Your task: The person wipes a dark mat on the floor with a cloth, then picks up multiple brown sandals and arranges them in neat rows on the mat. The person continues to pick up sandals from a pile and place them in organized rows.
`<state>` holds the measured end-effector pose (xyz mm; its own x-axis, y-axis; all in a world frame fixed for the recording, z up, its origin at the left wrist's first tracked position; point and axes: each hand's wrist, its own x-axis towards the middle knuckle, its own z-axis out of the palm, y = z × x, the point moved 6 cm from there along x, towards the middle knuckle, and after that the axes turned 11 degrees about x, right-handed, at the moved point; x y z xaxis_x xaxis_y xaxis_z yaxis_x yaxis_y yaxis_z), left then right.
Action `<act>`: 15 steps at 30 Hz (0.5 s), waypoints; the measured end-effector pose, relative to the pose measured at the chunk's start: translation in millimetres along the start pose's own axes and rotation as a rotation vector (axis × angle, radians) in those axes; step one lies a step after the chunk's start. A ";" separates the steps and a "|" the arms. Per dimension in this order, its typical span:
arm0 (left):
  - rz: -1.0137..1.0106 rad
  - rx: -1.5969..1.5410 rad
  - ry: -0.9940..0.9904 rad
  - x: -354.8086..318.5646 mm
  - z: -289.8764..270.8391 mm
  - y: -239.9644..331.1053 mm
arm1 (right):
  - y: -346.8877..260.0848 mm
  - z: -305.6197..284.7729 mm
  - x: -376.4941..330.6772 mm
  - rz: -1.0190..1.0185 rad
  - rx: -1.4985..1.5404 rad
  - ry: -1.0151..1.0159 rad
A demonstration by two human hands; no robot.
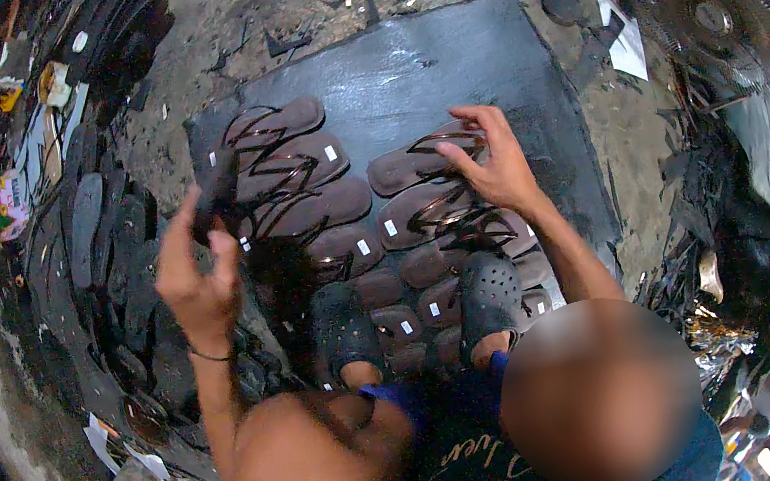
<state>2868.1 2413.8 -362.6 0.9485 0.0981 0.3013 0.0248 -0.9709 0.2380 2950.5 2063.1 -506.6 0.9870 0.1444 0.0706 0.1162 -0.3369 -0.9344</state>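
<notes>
Brown sandals with shiny dark straps lie in two columns before me, some with small white labels. My left hand [198,277] is raised at the left column's outer side. Its thumb and fingers close on a dark flat piece [218,187], perhaps a sandal seen edge-on; blur hides its exact kind. At the top of the right column, my right hand [500,165] hovers at or touches the strap end of a sandal [395,170], thumb and forefinger spread apart. Beside the left hand's piece, another sandal [298,115] tops the left column.
A dark sheet [494,38] lies under the sandals. My feet in black perforated clogs [343,325] rest among them. Dark soles [88,228] pile up at left, near a green-and-pink box [3,206]. A fan [712,12] stands at far right, with scraps around it.
</notes>
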 end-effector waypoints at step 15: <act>-0.660 -1.058 -0.580 37.1 255.8 12.6 | 113.1 -29.1 89.2 0.600 0.628 -0.304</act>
<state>2984.4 2349.4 -584.6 0.8560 0.1135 -0.5044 0.5160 -0.1270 0.8471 3054.9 2010.8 -595.9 0.7806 0.3766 -0.4989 -0.5752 0.1202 -0.8092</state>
